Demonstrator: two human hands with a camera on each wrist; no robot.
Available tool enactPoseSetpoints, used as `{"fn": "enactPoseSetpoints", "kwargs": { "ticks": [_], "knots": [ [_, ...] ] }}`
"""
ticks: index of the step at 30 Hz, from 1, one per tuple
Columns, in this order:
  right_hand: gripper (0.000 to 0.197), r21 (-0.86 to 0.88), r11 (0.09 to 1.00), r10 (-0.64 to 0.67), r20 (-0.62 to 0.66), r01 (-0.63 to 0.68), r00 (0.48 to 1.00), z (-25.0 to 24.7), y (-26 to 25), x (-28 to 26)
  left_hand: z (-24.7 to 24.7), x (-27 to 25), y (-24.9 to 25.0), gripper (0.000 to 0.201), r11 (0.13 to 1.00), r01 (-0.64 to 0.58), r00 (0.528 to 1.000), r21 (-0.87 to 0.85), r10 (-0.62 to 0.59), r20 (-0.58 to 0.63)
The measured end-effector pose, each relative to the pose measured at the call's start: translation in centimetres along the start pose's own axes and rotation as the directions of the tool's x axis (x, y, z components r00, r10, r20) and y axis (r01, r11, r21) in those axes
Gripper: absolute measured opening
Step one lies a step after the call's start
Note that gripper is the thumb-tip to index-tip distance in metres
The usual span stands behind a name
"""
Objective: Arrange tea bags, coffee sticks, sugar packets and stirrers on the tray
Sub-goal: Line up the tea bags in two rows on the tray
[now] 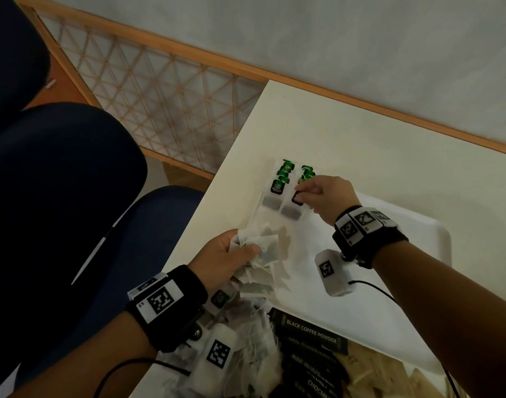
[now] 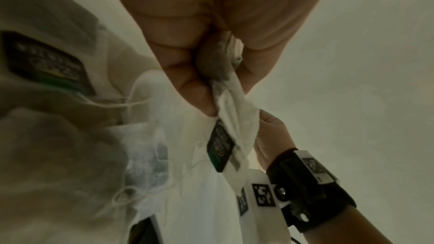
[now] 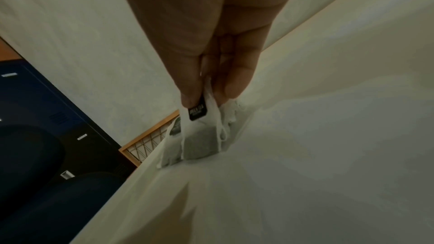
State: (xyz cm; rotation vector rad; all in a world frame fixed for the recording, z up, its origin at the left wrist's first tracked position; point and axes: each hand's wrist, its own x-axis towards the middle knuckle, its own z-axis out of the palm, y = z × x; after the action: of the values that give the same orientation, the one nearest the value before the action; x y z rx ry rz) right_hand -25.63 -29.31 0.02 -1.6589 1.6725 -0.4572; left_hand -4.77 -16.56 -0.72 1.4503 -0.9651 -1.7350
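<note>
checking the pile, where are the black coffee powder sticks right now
In the head view, the coffee sticks lie bottom centre, off the tray's near edge, beside loose tea bags.

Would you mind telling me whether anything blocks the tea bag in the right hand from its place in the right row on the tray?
Nothing visible does. The right hand pinches a tea bag by its tag, already at the near end of the right row on the tray. The left hand holds its bunch of tea bags nearer, clear of it.

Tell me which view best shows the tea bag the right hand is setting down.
The right wrist view: the tea bag fills the centre, its tag pinched by the right hand. The head view shows only its dark tag under that hand, beside the tea-bag rows. The left wrist view does not show it clearly.
</note>
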Motion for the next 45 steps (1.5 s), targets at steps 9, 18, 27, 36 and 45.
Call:
{"fn": "enactPoseSetpoints", "kwargs": {
  "ticks": [9,18,27,36,45],
  "knots": [
    [0.011,-0.078,0.981,-0.188,-0.131,0.179,0.973,-0.3,-0.8,-1.9,0.4,-0.1,0.3,0.054,1.0,0.0,0.999,-0.013,0.001,0.035],
    [0.012,0.125,0.962,-0.257,0.108,0.243,0.96,2.4,-2.3,-10.5,1.2,0.0,0.5,0.024,0.998,0.005,0.999,-0.065,-0.007,-0.036],
    [0.044,0.228,0.962,-0.168,0.066,0.149,0.984,3.7,-2.3,-12.3,1.4,-0.4,0.4,0.025,0.996,0.045,0.999,-0.073,-0.047,-0.025],
    [0.027,0.194,0.973,-0.135,0.035,0.126,0.99,2.6,-2.1,-11.3,0.7,-1.1,0.0,0.01,0.993,-0.038,0.999,-0.116,0.034,-0.034],
    [0.017,-0.029,0.99,-0.136,-0.02,0.136,0.99,0.2,-2.1,-6.6,-1.0,-1.4,-0.7,0.04,0.986,-0.001,0.999,-0.165,-0.007,-0.048]
  ]
}}
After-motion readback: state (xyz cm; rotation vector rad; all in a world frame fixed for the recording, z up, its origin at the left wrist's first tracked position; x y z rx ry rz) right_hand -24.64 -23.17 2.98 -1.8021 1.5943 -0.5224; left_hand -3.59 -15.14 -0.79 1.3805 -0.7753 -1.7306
